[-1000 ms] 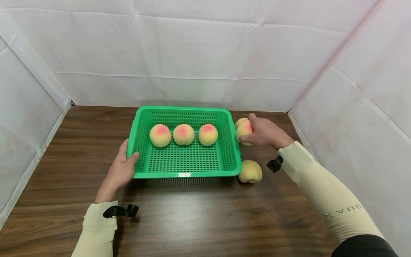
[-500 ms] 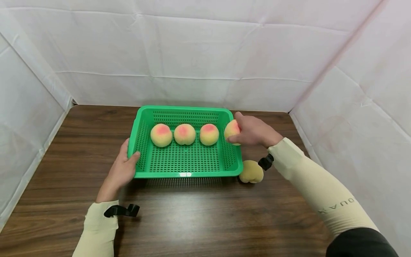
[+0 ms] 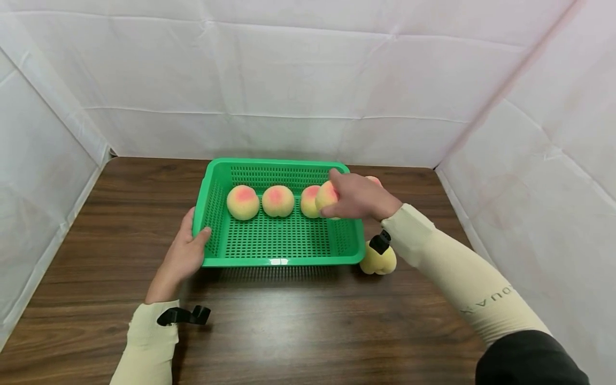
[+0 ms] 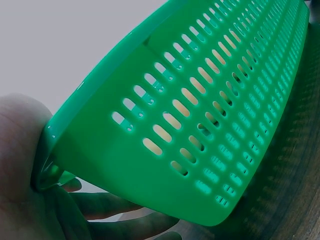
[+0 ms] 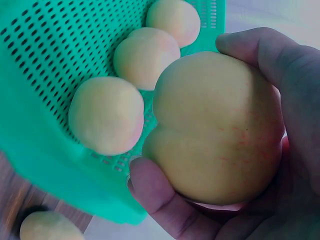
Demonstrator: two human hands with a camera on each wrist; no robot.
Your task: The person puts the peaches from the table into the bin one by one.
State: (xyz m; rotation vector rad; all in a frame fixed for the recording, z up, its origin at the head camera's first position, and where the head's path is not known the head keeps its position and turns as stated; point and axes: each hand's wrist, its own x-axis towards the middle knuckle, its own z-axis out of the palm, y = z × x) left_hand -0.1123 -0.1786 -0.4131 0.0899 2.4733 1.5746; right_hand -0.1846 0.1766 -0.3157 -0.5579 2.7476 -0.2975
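Observation:
A green plastic basket (image 3: 289, 261) with slotted walls stands on the table, three pink-topped peaches lined up inside it. My left hand (image 3: 183, 251) grips its left side, thumb over the rim; the left wrist view shows fingers (image 4: 132, 225) under the basket's outer wall (image 4: 110, 165). Over the basket's right part, my right hand (image 3: 360, 197) holds another peach (image 3: 325, 195) between thumb and fingers. This held peach (image 5: 215, 130) fills the grasp in the right wrist view. It partly covers the rightmost peach (image 3: 309, 202) of the row in the head view.
Beside the basket's front right corner lies a yellow peach (image 3: 377, 260). Another peach (image 3: 374, 181) shows behind my right hand, mostly hidden. White sheeting (image 3: 289, 80) walls in the brown wooden table (image 3: 289, 331) at the back and sides.
My right hand has carried the peach from the table at the right, leftward across the basket's right rim to over its inside. My left hand keeps its hold on the basket.

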